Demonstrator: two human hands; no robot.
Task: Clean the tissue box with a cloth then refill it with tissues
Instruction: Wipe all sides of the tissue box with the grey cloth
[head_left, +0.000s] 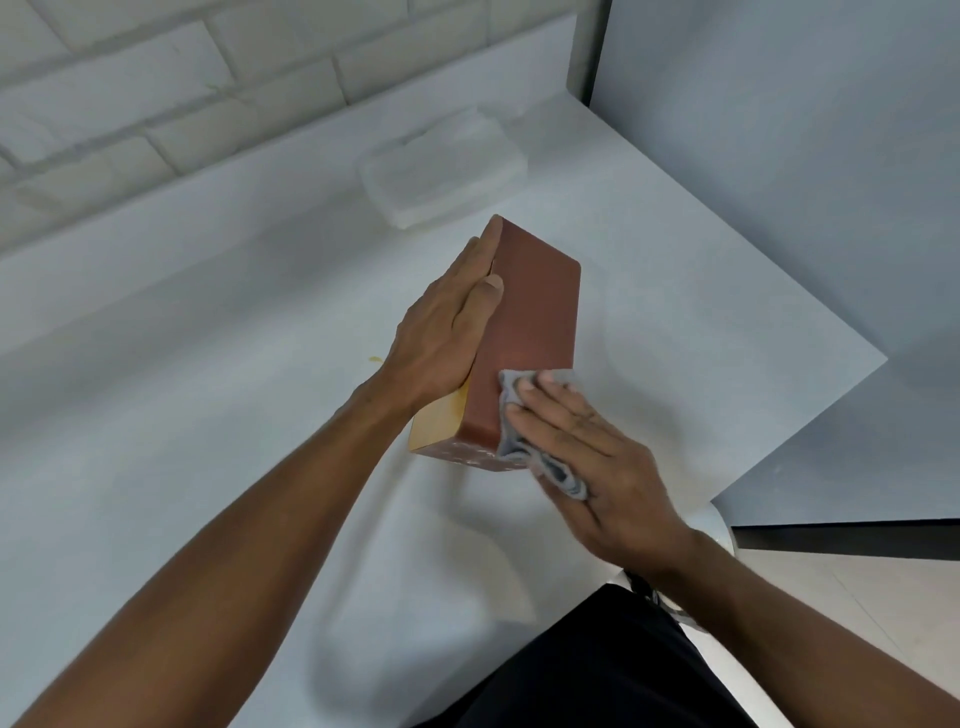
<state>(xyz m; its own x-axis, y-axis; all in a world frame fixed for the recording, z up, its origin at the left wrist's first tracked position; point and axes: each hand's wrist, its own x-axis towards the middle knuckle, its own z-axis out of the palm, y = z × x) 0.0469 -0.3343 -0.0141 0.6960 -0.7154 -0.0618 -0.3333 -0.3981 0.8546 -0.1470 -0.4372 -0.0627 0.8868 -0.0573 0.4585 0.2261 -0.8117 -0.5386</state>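
Note:
A red-brown tissue box (530, 332) with a yellow side stands tilted on the white table (182, 415), near its middle. My left hand (447, 332) holds the box from its left side, thumb laid over the top face. My right hand (587, 452) presses a grey cloth (511, 395) against the near right part of the box, fingers mostly straight; part of the cloth bunches under the palm. A stack of white tissues (447, 171) in clear wrap lies behind the box.
A white brick wall (156, 88) runs along the table's far edge. The table's right edge (810, 415) drops to a grey floor. A small yellow scrap (375, 359) lies left of the box. My dark-clothed lap shows at the bottom.

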